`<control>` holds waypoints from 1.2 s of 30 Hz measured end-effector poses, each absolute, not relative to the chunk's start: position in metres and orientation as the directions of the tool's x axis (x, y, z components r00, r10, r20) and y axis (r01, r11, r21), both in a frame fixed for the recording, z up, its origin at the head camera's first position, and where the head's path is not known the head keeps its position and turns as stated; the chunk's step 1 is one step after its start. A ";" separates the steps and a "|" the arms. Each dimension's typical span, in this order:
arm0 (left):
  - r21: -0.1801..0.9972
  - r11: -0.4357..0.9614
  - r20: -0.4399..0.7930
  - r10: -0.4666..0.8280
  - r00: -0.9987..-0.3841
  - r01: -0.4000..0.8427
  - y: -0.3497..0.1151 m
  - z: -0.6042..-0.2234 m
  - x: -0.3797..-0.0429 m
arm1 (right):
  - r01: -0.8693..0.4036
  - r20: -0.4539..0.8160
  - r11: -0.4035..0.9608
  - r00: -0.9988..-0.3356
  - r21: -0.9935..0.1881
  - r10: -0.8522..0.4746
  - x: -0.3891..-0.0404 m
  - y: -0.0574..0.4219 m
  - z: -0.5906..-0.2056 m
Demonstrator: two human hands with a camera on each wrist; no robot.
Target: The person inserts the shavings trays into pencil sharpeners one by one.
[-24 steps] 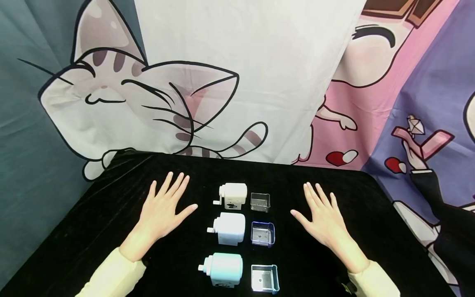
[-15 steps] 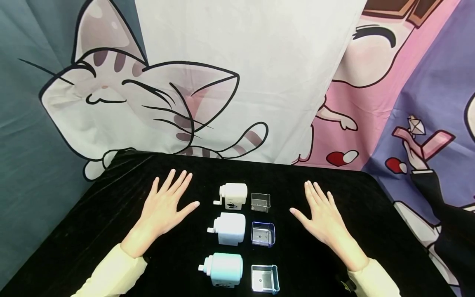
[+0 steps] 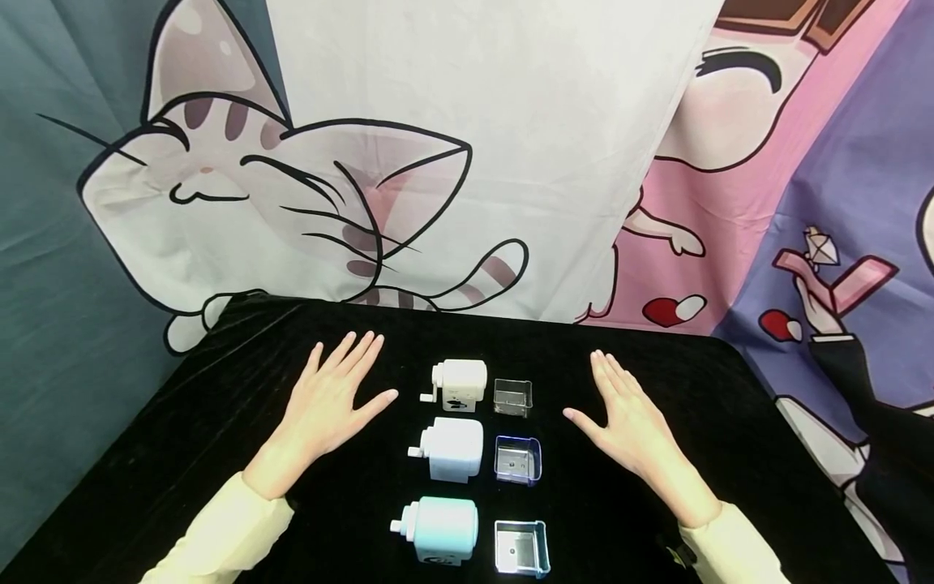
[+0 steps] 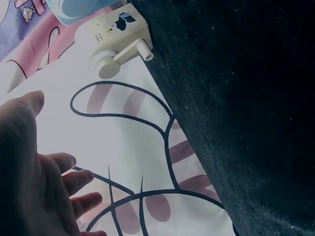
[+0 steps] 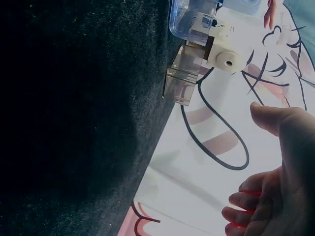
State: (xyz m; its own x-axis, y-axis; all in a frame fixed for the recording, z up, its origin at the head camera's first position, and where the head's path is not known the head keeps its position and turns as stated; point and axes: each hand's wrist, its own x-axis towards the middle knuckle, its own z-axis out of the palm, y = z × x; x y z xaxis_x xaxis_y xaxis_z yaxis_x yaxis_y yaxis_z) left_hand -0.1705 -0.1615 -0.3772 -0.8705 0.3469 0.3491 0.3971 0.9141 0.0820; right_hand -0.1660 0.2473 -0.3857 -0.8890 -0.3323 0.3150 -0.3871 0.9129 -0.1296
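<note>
Three crank pencil sharpeners stand in a column in the head view: a cream sharpener (image 3: 463, 381) at the back, a pale blue sharpener (image 3: 456, 446) in the middle and a turquoise sharpener (image 3: 443, 523) in front. Their handles point left. Right of each sits a see-through shavings drawer: a smoky drawer (image 3: 513, 397), a blue-rimmed drawer (image 3: 518, 460) and a light-blue drawer (image 3: 521, 547). My left hand (image 3: 324, 410) is left of the sharpeners, fingers spread, holding nothing. My right hand (image 3: 631, 426), fingers straight and thumb apart, is right of the drawers, touching none of them.
Black velvety cloth (image 3: 350, 519) covers the table. Behind its far edge hangs a printed curtain (image 3: 569, 162) with a cartoon cat and figures. The left wrist view shows the cream sharpener's crank (image 4: 130, 51) up close.
My left hand has shifted slightly right and away from me. The right hand has moved a little left, its fingers drawing closer together. The sharpeners and drawers have stayed put.
</note>
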 end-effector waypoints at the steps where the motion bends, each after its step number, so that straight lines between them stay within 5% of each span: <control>1: 0.083 0.913 0.353 0.348 -0.868 0.400 -0.161 -0.377 -0.171 | -0.392 0.319 0.911 -0.886 -0.128 -0.336 -0.166 0.247 -0.385; 36: 0.134 0.873 0.406 0.383 -0.830 0.469 -0.150 -0.383 -0.190 | -0.477 0.395 0.873 -0.826 -0.106 -0.403 -0.180 0.235 -0.385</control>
